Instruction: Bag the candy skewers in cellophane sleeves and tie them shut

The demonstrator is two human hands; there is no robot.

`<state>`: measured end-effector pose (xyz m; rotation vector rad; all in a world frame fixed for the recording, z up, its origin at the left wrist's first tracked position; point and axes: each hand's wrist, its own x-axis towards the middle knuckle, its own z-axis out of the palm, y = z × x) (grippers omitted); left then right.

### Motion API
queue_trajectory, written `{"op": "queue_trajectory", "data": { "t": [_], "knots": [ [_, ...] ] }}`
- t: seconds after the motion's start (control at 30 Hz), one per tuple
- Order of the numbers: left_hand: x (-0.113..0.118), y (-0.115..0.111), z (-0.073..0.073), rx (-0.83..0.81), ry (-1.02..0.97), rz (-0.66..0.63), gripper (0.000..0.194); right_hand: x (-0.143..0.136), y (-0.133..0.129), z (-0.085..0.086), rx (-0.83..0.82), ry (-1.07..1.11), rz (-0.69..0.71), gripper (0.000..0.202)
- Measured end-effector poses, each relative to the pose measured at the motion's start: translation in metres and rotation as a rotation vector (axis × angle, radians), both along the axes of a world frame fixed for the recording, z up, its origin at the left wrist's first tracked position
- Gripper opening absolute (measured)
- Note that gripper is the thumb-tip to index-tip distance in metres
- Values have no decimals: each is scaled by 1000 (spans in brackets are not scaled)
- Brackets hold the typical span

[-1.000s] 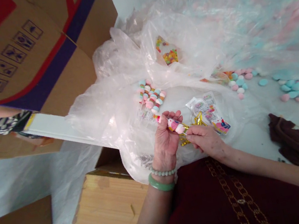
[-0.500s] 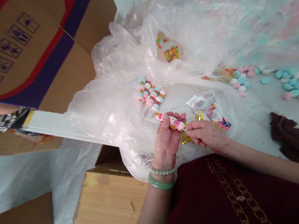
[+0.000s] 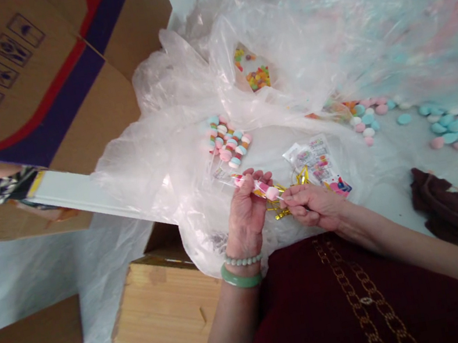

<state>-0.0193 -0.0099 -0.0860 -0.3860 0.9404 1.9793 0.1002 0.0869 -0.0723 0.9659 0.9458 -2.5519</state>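
Nearest, in the middle, a dark red top (image 3: pixel 306 306) with printed chains. Just beyond, on the left wrist, a green bangle (image 3: pixel 242 277) and a string of pale beads (image 3: pixel 243 261).

Then the left hand (image 3: pixel 244 219), palm up, fingers half curled, with a wrapped marshmallow sweet (image 3: pixel 272 193) held lightly between thumb and fingers. To the right, the right hand (image 3: pixel 312 204), almost closed, with the thin white stick (image 3: pixel 280 198) of the sweet pinched at its end by the fingertips. For good handling, support the soft part from below, without strong pressing, because probably easy to squash. Pull or turn only by the stick, in line with the wrapper, slowly, so as not to tear the thin film or bend the stick.

Close by the fingers, gold ties (image 3: pixel 283 215); best to mind them, for easy catching on the film. A little farther to the right, printed pouches (image 3: pixel 320 161); well apart at far right, a dark brown cloth (image 3: pixel 444 210).

Beyond the left hand, marshmallow skewers (image 3: pixel 231 144) on plastic sheeting (image 3: pixel 139 163). Farther right, loose marshmallows (image 3: pixel 454 126). Far left, a big carton (image 3: pixel 126 89).
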Motion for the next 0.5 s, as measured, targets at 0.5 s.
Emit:
{"op": "queue_trajectory", "data": {
  "t": [0.5],
  "knots": [
    [2,1,7,193,-4,-92,26,1,-12,5,-417,114,41,6]
  ]
}}
